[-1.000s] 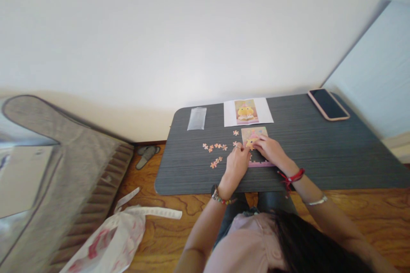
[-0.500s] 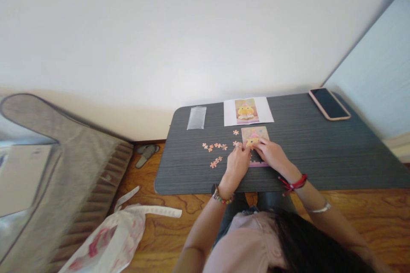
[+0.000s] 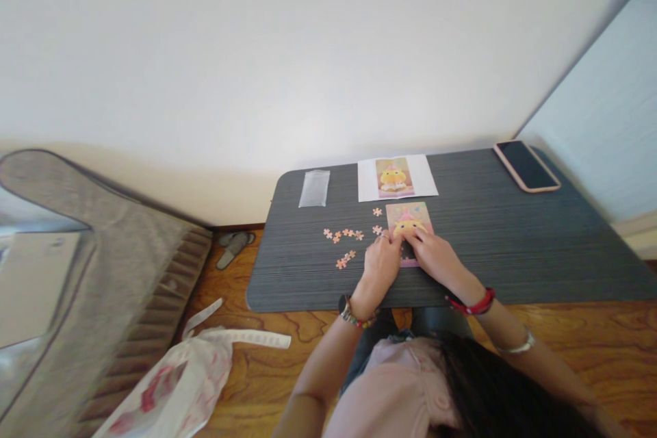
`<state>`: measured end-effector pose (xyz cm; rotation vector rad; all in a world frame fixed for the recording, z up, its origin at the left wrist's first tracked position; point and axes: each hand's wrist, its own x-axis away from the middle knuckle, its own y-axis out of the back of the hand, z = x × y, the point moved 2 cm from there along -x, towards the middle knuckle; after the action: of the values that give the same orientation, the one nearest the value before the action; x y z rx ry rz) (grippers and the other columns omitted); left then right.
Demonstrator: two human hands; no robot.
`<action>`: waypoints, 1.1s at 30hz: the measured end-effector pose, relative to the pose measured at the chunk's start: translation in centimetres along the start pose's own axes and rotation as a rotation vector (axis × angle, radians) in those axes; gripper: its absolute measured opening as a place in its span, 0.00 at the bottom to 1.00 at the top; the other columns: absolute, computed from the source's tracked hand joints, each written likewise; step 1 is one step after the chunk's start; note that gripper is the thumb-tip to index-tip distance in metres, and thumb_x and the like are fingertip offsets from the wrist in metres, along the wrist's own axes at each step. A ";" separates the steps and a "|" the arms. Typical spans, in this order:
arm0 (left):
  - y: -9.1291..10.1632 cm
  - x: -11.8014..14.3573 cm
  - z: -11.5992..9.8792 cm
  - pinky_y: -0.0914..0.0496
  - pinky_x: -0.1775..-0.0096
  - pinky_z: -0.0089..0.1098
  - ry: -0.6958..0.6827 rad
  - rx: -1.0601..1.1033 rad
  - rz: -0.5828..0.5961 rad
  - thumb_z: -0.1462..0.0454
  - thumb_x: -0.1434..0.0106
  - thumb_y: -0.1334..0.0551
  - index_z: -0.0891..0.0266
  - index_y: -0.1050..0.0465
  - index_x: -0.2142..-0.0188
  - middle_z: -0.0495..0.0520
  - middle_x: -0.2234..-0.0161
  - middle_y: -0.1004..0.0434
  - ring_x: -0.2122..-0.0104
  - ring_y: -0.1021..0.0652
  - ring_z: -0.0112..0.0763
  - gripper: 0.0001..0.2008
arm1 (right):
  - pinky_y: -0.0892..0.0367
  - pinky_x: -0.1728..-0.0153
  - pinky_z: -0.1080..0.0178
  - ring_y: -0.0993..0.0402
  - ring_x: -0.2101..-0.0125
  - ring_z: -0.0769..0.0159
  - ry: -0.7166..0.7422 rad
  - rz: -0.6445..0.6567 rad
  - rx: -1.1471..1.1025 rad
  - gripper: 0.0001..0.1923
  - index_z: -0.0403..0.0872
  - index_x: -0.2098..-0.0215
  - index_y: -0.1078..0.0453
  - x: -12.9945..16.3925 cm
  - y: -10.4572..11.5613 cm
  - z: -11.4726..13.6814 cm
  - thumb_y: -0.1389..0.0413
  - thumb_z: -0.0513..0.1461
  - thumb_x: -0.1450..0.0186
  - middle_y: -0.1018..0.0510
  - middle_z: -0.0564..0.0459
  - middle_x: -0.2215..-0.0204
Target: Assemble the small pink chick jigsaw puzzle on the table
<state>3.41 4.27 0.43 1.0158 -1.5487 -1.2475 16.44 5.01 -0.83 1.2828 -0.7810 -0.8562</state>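
Observation:
A partly assembled jigsaw puzzle [image 3: 404, 209] with a yellow character lies near the table's front edge, a dark gap showing in its lower part. My left hand [image 3: 382, 260] is at its left side, fingers bent and pressed together, the tips on the puzzle. From the right, my right hand [image 3: 434, 253] brings closed fingertips onto the yellow area, close beside the left thumb. Any single piece under the fingertips is hidden. Loose jigsaw pieces [image 3: 348, 233] lie to the left in small groups. Behind the puzzle rests a paper sheet [image 3: 426, 176] printed with the same picture.
The dark table [image 3: 298, 274] has a clear plastic bag [image 3: 314, 189] at its back left and a phone [image 3: 527, 166] at its back right. A wall stands behind. On the floor at left are slippers [image 3: 235, 248] and a white plastic bag [image 3: 200, 383], beside a grey-brown covered piece of furniture [image 3: 123, 267].
My right hand's fingers have drawn back slightly toward me and lie lower on the puzzle, uncovering more of the yellow character's face. My left hand stays nearly in place.

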 end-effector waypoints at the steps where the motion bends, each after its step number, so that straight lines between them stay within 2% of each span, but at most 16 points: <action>1: -0.1 0.0 0.1 0.31 0.65 0.29 -0.006 -0.001 -0.005 0.65 0.33 0.54 0.58 0.39 0.49 0.56 0.61 0.33 0.63 0.26 0.33 0.15 | 0.34 0.63 0.64 0.28 0.62 0.62 -0.007 -0.005 -0.004 0.19 0.45 0.49 0.34 0.2 0.0 0.0 0.57 0.32 0.35 0.28 0.44 0.56; 5: -0.3 0.0 0.2 0.31 0.65 0.28 -0.019 0.000 -0.011 0.66 0.34 0.54 0.57 0.39 0.49 0.56 0.62 0.33 0.62 0.26 0.32 0.15 | 0.33 0.65 0.64 0.27 0.63 0.61 -0.025 -0.008 -0.012 0.21 0.47 0.46 0.36 0.6 -0.3 -0.2 0.57 0.33 0.36 0.27 0.44 0.57; 10: -0.4 0.1 0.3 0.32 0.65 0.27 -0.011 0.019 -0.021 0.66 0.34 0.54 0.56 0.38 0.49 0.55 0.62 0.34 0.64 0.27 0.30 0.15 | 0.32 0.65 0.62 0.27 0.64 0.62 -0.019 -0.061 -0.084 0.21 0.46 0.48 0.33 0.7 -0.9 -0.8 0.59 0.33 0.35 0.28 0.44 0.56; 13: 0.1 0.0 0.9 0.32 0.65 0.28 -0.002 0.079 -0.052 0.64 0.33 0.53 0.55 0.40 0.46 0.55 0.61 0.35 0.65 0.28 0.30 0.17 | 0.32 0.61 0.62 0.29 0.61 0.61 -0.058 -0.187 -0.203 0.19 0.46 0.49 0.33 1.1 -0.9 -2.9 0.58 0.38 0.33 0.29 0.44 0.55; 16: 0.6 -0.2 2.0 0.32 0.59 0.32 0.018 0.099 -0.125 0.60 0.36 0.47 0.52 0.40 0.45 0.55 0.59 0.36 0.60 0.30 0.33 0.18 | 0.32 0.61 0.60 0.29 0.65 0.61 -0.096 -0.224 -0.296 0.21 0.47 0.46 0.36 1.5 -0.7 -5.9 0.56 0.45 0.34 0.30 0.46 0.63; 20: 0.7 -0.7 3.1 0.36 0.52 0.43 0.046 0.057 -0.200 0.55 0.42 0.39 0.47 0.39 0.46 0.57 0.48 0.42 0.49 0.37 0.44 0.25 | 0.33 0.60 0.58 0.31 0.63 0.60 -0.020 -0.146 -0.377 0.30 0.48 0.41 0.41 1.3 -0.4 -8.6 0.49 0.50 0.39 0.33 0.49 0.64; 24: 0.3 -1.3 3.4 0.39 0.50 0.53 0.051 0.021 -0.180 0.52 0.45 0.38 0.45 0.38 0.47 0.57 0.39 0.53 0.42 0.46 0.51 0.26 | 0.34 0.59 0.58 0.32 0.63 0.61 0.039 -0.050 -0.416 0.31 0.49 0.42 0.41 0.6 -0.3 -9.1 0.48 0.51 0.39 0.35 0.49 0.62; 28: 0.4 -1.5 3.5 0.38 0.51 0.54 0.055 0.024 -0.149 0.51 0.45 0.38 0.45 0.35 0.48 0.57 0.38 0.54 0.41 0.49 0.54 0.24 | 0.35 0.59 0.58 0.32 0.63 0.61 0.063 -0.012 -0.393 0.27 0.47 0.45 0.36 0.0 -0.4 -9.0 0.48 0.49 0.39 0.35 0.49 0.63; 33: 0.8 -1.6 3.5 0.39 0.50 0.55 0.074 0.042 -0.134 0.53 0.45 0.37 0.45 0.35 0.48 0.56 0.38 0.54 0.40 0.49 0.54 0.24 | 0.35 0.59 0.59 0.33 0.63 0.61 0.050 0.004 -0.382 0.26 0.47 0.45 0.35 -0.3 0.0 -8.9 0.47 0.49 0.40 0.35 0.49 0.62</action>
<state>0.43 6.88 0.63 1.1965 -1.4751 -1.2583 24.09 9.47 -2.02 0.9590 -0.5470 -0.9156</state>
